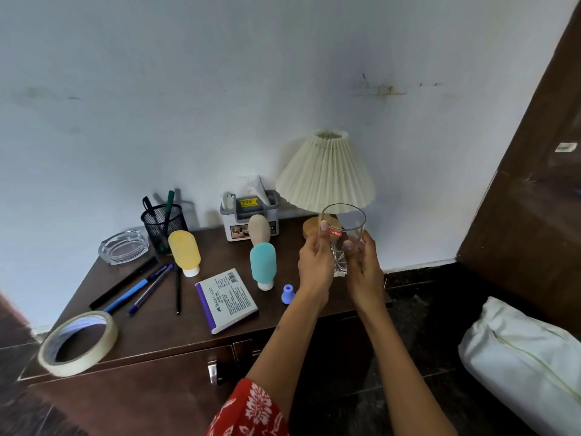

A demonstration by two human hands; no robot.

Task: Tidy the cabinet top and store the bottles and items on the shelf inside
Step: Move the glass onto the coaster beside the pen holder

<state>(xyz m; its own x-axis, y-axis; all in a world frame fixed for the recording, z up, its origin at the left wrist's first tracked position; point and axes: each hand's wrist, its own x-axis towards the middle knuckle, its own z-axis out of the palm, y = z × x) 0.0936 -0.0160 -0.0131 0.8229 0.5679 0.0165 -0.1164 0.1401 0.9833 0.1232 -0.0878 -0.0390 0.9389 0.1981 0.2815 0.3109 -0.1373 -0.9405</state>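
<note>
Your left hand (316, 265) and right hand (364, 272) share one grip on a clear drinking glass (344, 239), fingers curled round its lower half, holding it upright above the right end of the surface (151, 328). Just behind the grip stands a pleated lamp (325, 173). Left of the grip stand a teal squeeze bottle (263, 264), a beige bottle (259, 229) and, farther out, a yellow bottle (185, 251). A stamp pad box (226, 298) lies near them.

Home bedroom: bedside cabinet (163, 338), pleated lamp (325, 174), pillow (518, 350)
</note>
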